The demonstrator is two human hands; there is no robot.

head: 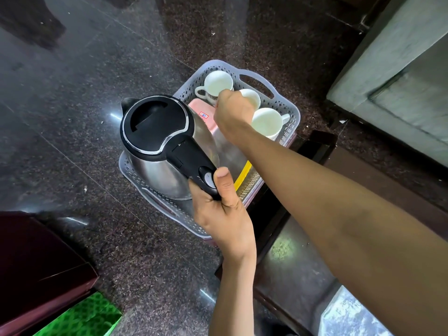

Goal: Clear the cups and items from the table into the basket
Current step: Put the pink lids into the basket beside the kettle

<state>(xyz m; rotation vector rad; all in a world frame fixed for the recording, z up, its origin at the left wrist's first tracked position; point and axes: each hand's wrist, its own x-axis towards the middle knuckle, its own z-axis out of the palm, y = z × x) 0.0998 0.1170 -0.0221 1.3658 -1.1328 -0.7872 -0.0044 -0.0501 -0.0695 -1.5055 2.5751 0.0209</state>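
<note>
My right arm [339,214] stretches across the frame from the right, out over the basket [289,110]. I judge that is so my right hand [234,112] can settle the cups and make room.

The basket stands on the floor [84,105] just beside the table [291,263], low enough to load from above. The kettle [155,132] hangs over its near end, upright, spout pointing away from me. My left hand [223,214] grips the black handle, fingers [197,192] wrapped round it and thumb [224,183] laid along the top. I take that grip as the way to hold it level while I lower it in. I cannot tell whether its base touches the basket yet.

My right hand shows only its back. It sits at the middle cup [253,98], fingers bent down out of sight, so I cannot tell whether they pinch it.

A pink box [201,110] lies flat in the basket, partly under the kettle. Three white cups [218,82] sit along the far side, all in the basket already. A yellow strip [243,174] runs along the near right wall.

The box and the cups take up much of the basket, so the kettle has little free room. My right arm also crosses close to its handle. A grey sofa [400,81] stands well apart, at the upper right.
</note>
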